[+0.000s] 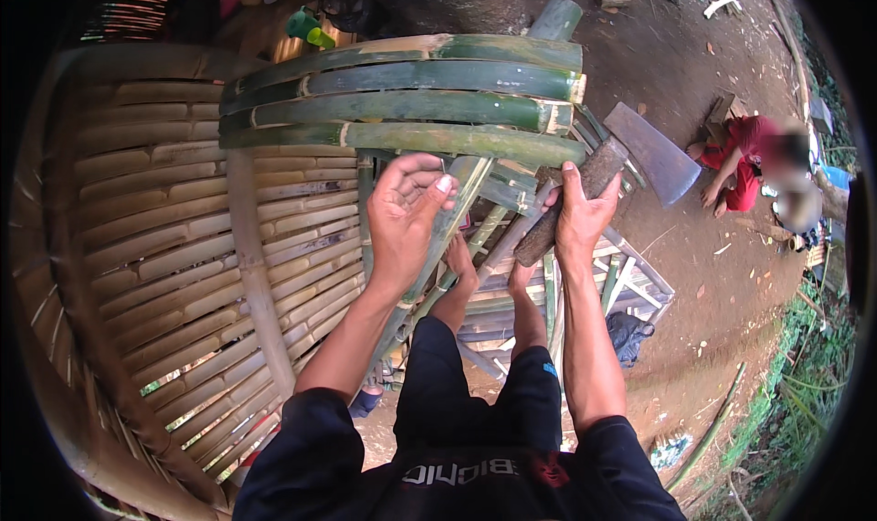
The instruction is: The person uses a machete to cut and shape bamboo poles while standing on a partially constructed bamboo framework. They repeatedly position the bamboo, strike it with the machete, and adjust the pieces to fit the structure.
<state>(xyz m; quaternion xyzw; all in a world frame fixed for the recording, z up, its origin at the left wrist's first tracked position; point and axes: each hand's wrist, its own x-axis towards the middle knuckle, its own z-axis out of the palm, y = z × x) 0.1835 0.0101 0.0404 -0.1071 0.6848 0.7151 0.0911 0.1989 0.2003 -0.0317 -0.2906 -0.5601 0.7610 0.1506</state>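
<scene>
My right hand (585,215) is wrapped round the thick, rough brown handle of an axe (653,155), whose broad grey blade points to the far right. The handle's butt slants down toward my feet. Left of it, my left hand (406,215) is raised with curled fingers, thumb and forefinger pinching a small thin nail (445,166). Just beyond both hands lie green split bamboo slats (420,110), side by side with narrow gaps. A split bamboo piece (466,178) runs beneath the slats beside my left hand.
A large slatted bamboo panel (174,247) fills the left side. Between my feet and to their right is a bamboo frame (639,283), with a black plastic bag (628,336) by it. Another person in red (740,164) crouches on the dirt ground at right. Green plants border the far right.
</scene>
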